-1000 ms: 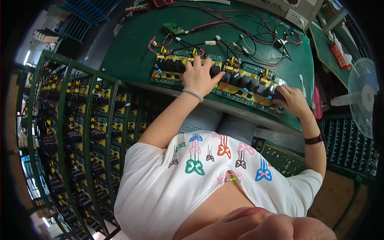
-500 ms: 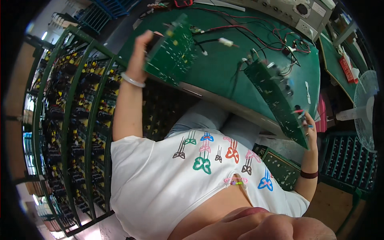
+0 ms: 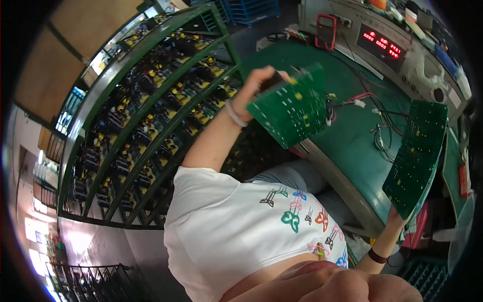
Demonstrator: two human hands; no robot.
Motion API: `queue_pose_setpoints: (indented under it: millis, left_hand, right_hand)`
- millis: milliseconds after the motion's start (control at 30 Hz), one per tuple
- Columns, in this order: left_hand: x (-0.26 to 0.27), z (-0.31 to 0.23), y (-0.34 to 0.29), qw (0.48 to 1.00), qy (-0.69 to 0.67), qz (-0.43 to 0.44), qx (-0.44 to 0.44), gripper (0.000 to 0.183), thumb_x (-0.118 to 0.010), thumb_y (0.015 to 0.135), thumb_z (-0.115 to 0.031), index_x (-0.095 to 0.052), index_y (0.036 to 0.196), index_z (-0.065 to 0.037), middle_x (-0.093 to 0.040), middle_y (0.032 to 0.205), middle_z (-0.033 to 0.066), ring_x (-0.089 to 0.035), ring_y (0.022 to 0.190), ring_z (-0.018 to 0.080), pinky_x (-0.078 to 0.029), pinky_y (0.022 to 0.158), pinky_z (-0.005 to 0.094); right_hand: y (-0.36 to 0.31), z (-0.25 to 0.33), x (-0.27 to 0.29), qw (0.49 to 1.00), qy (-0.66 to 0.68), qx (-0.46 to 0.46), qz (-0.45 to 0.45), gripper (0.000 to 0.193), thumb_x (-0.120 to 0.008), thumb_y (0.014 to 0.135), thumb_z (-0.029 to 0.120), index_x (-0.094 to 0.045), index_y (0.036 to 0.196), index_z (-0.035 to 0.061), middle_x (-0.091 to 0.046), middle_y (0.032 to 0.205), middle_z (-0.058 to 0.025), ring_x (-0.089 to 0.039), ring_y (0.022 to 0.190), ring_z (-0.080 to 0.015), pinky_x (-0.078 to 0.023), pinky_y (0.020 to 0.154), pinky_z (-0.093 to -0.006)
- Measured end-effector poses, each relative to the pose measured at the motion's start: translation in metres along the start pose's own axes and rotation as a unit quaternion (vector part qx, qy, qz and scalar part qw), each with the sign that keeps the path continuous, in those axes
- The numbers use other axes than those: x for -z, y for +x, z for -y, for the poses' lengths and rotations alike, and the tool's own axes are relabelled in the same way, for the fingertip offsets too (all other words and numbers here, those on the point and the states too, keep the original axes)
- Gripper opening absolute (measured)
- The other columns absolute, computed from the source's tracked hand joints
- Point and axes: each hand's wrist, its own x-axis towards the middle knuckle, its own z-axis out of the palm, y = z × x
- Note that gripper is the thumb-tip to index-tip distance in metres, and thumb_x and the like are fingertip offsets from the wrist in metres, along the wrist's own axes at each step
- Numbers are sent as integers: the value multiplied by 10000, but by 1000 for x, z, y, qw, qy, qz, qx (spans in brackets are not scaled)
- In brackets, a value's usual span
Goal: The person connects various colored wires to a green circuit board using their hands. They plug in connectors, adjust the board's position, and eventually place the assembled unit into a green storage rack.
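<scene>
My left hand (image 3: 253,90), with a pale bangle at the wrist, grips a green circuit board (image 3: 297,110) at its left edge. The board is tilted above the left end of the workbench, solder side facing me; a dark block shows by my fingers. At the right, my right hand (image 3: 396,219), below a dark wristband, holds a second, longer green circuit board (image 3: 416,151) by its lower end. That board stands steeply upright over the bench's right side, its solder side also towards me. It hides most of the right fingers.
A green-topped workbench (image 3: 352,161) carries cables (image 3: 385,143) and a red-framed device (image 3: 326,31). Behind stands an instrument with a red lit display (image 3: 381,44). At left, a green rack (image 3: 151,110) is filled with circuit boards. A fan (image 3: 460,234) stands at the far right.
The view has swung left, showing more of the rack and the lit display. The right board has turned from edge-on to show its solder side. Both hands keep their boards.
</scene>
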Motion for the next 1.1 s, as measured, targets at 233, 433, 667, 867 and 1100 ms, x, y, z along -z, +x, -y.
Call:
queue_pose_setpoints:
  millis: [233, 433, 667, 867, 1100]
  left_hand:
    - [-11, 10, 24, 998, 18, 40, 37, 517, -431, 1000, -487, -624, 1077, -14, -709, 1016, 91, -690, 901, 160, -561, 808, 315]
    - [61, 52, 76, 932, -317, 166, -52, 644, -412, 993, -540, -534, 1383, -42, -582, 1375, 152, -582, 1223, 320, -466, 1043, 477]
    - [112, 112, 106, 657, -737, 158, 20, 577, -365, 1041, -483, -452, 1469, -106, -453, 1523, 97, -439, 1380, 304, -321, 1161, 496]
    - [114, 114, 110, 910, -331, 236, -80, 604, -372, 1027, -492, -431, 1481, -98, -469, 1509, 100, -479, 1349, 277, -368, 1139, 456]
    - [15, 61, 75, 984, -91, 140, 66, 705, -578, 852, -630, -552, 1173, -3, -596, 1176, 158, -617, 1063, 249, -514, 899, 359]
  right_hand:
    - [20, -30, 55, 923, 248, -97, 278, 473, -537, 1004, 321, -533, 1387, 44, -557, 1414, -139, -531, 1299, -316, -455, 1060, -474]
    - [-14, -22, 21, 892, 316, -84, 312, 474, -489, 1019, 350, -539, 1387, 55, -566, 1412, -132, -568, 1255, -287, -398, 1119, -464]
    - [-23, -31, 54, 915, 313, 4, 257, 519, -497, 1012, 409, -512, 1432, 104, -513, 1472, -112, -484, 1349, -332, -370, 1134, -522]
    - [-36, -31, 58, 941, 268, 14, 206, 518, -494, 1020, 381, -493, 1447, 89, -497, 1480, -142, -502, 1329, -368, -395, 1117, -552]
    - [-40, -62, 65, 949, 236, -8, 209, 530, -512, 1008, 395, -489, 1449, 102, -506, 1471, -137, -513, 1323, -343, -417, 1098, -551]
